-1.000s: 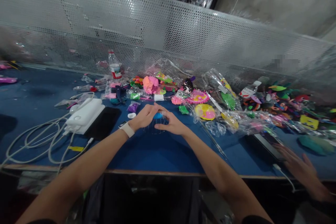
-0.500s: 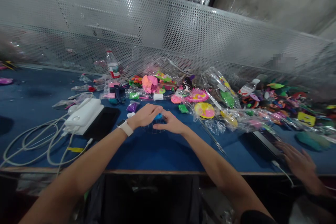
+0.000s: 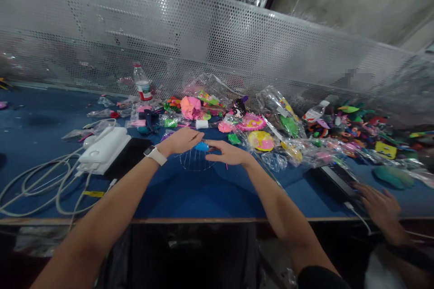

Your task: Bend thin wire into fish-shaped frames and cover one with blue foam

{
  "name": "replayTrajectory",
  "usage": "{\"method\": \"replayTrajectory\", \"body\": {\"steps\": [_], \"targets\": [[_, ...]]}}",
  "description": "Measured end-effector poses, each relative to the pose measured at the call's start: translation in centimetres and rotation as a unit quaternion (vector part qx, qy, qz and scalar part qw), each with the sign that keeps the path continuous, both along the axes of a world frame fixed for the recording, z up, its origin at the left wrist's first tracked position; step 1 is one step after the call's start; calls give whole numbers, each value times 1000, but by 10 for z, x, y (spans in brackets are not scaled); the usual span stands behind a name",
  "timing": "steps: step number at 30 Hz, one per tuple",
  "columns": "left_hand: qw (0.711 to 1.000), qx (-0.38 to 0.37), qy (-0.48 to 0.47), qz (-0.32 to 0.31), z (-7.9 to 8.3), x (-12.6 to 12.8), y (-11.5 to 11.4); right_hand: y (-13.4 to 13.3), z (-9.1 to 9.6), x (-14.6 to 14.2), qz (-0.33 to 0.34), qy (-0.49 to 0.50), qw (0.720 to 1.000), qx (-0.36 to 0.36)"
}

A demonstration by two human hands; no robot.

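A blue lump that looks like modelling clay [image 3: 202,146] lies between my two hands, on top of a rounded frame of thin wire [image 3: 195,162]. My left hand [image 3: 183,140] reaches over it from the left, its fingers curled and their tips mostly hidden behind the lump. From the right, my right hand [image 3: 228,152] presses its upper fingers against the clay, while the thumb sits lower, in front of the wire. Just below the right palm shows a thin pink stick [image 3: 227,166]; whether the hand touches it is unclear.
Behind my hands lie bagged coloured clay and a yellow-pink disc [image 3: 261,140]. To the left are a white power bank [image 3: 103,151], a black phone [image 3: 129,159] and looped cables. At right, another person's hand [image 3: 379,205] rests by a black device [image 3: 334,185]. A perforated metal screen [image 3: 190,36] stands behind.
My hands have drawn slightly apart, showing more of the blue clay and the wire frame. The pink stick has come into sight below my right hand. The view has shifted slightly.
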State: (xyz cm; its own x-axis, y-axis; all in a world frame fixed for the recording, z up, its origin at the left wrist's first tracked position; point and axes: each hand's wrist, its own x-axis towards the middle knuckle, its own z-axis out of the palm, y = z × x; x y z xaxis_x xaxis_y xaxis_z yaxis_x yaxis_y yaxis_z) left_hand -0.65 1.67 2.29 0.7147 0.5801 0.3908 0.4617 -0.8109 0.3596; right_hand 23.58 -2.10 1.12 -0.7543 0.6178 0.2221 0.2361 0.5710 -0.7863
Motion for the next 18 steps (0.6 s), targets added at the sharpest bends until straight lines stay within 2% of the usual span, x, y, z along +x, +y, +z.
{"method": "replayTrajectory", "body": {"steps": [2,4,7,10,12,15,18], "targets": [[1000,-7,-10,5,1,-2,1,-1,8,8,6,-1,1000,-18],[1000,11,-21,20,3,-12,3,0,12,18,-18,1,1000,-15],[993,53,-73,80,6,-37,8,5,10,33,-124,51,991,1],[973,75,-165,145,9,-55,10,9,1,37,-213,158,964,-4],[974,76,-166,135,6,-55,10,10,-4,31,-225,203,953,0],[984,68,-128,105,-2,-43,8,7,-10,15,-207,245,947,-18],[985,53,-132,102,-12,-31,4,2,-15,1,-199,260,944,-33]]}}
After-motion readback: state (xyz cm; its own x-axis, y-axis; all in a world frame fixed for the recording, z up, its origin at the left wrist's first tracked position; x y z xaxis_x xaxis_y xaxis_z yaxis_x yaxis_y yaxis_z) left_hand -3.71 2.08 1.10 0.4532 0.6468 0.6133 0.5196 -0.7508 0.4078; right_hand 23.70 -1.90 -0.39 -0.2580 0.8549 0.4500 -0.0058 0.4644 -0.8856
